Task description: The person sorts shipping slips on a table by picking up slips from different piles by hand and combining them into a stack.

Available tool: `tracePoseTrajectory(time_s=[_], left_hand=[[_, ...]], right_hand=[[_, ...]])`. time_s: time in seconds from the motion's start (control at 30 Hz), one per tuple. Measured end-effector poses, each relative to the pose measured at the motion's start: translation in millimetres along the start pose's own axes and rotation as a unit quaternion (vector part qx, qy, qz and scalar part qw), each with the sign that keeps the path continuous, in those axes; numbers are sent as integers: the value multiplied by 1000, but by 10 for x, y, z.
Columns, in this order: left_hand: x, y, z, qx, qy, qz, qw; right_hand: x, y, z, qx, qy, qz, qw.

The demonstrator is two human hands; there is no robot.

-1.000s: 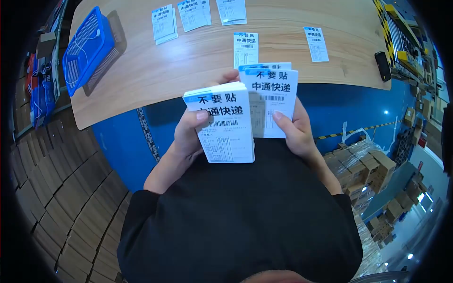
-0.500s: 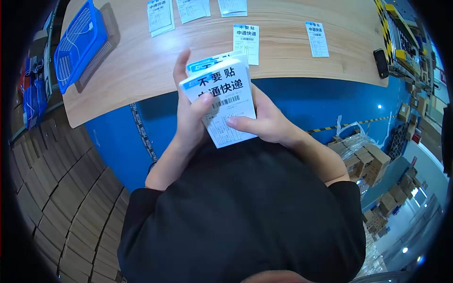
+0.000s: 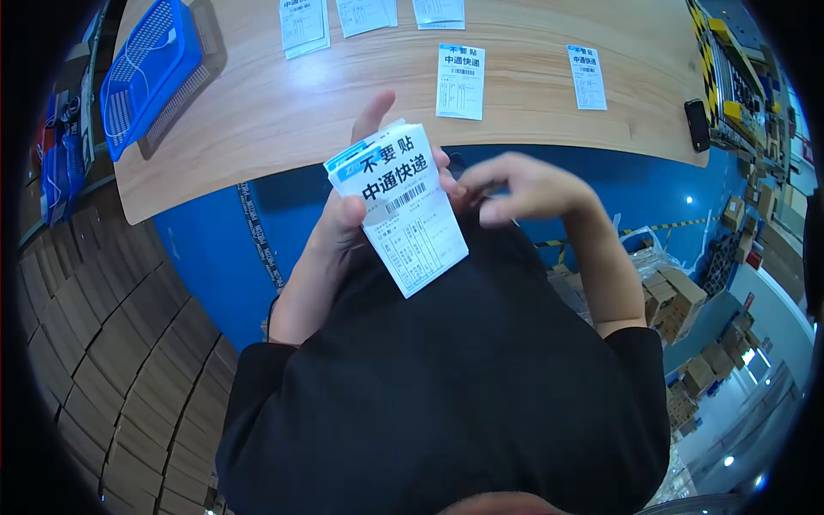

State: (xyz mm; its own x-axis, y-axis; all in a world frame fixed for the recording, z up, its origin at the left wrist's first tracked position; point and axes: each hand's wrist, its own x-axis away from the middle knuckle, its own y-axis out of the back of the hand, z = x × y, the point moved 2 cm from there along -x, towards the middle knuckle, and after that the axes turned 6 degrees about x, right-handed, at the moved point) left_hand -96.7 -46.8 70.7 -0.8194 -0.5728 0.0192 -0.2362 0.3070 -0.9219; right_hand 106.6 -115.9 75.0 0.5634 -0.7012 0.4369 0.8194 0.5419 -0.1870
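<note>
My left hand [image 3: 337, 225] is closed around a stack of printed shipping labels [image 3: 412, 223] above my lap. The thumb lies on the top label's left edge, the index finger sticks up behind, and other fingertips show at the right edge. Large black characters and a barcode are printed on the top label. Just right of the stack, my right hand [image 3: 532, 187] has its thumb and bent fingers apart, with nothing visible in them. On the table ahead lie a single-looking label [image 3: 461, 81] and another label [image 3: 588, 79] farther right.
Along the table's far side lie label piles, at left [image 3: 305, 27], middle [image 3: 366, 15] and right [image 3: 439, 12]. A blue plastic basket [image 3: 153, 81] stands at the table's left end. A black phone [image 3: 697, 125] rests near the right edge. Cardboard boxes [image 3: 678, 296] are on the floor at right.
My right hand has let go of the label stack and moved right. The stack has tilted and dropped slightly in my left hand. The view has shifted a little.
</note>
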Motion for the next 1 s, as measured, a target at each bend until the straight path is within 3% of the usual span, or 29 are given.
tracePoseTrajectory(time_s=[0.03,0.07,0.1,0.17,0.3,0.37,0.5,0.6,0.7,0.8,0.87,0.9,0.93,0.97,1.0], left_hand=[[2,10,2,0,-2,1,1000],[6,38,17,26,-4,-11,1000],[5,69,31,51,-5,-22,998],[19,138,26,25,5,-31,999],[11,305,10,22,33,-67,997],[1,352,-10,10,40,-167,985],[46,348,20,30,59,-147,987],[96,349,122,50,71,-147,985],[105,386,152,74,80,-150,983],[71,355,82,29,90,-170,981],[6,369,20,0,59,-173,983],[-29,370,8,0,61,-173,983],[-66,376,-12,-12,33,-184,982],[-101,389,-33,-26,5,-194,981],[-122,410,-51,-37,-3,-208,977]], right_hand=[[-51,155,-116,9,-46,-66,997],[-188,332,-338,129,-36,-228,964],[-327,484,-564,242,-24,-381,892],[-556,583,-667,526,31,-445,724],[-955,724,-744,580,29,-476,661],[-1040,859,-789,626,-41,-463,626],[-895,669,-891,657,-58,-372,653],[-710,449,-1047,659,-34,-370,654],[-577,268,-1017,645,-18,-383,661],[-341,150,-945,586,21,-465,664],[-85,119,-1175,238,-68,-555,794],[-21,82,-1330,237,-70,-556,794],[27,27,-1594,31,-102,-540,835],[35,-30,-1684,-176,-128,-502,837],[36,-36,-1722,-179,-129,-504,835]])
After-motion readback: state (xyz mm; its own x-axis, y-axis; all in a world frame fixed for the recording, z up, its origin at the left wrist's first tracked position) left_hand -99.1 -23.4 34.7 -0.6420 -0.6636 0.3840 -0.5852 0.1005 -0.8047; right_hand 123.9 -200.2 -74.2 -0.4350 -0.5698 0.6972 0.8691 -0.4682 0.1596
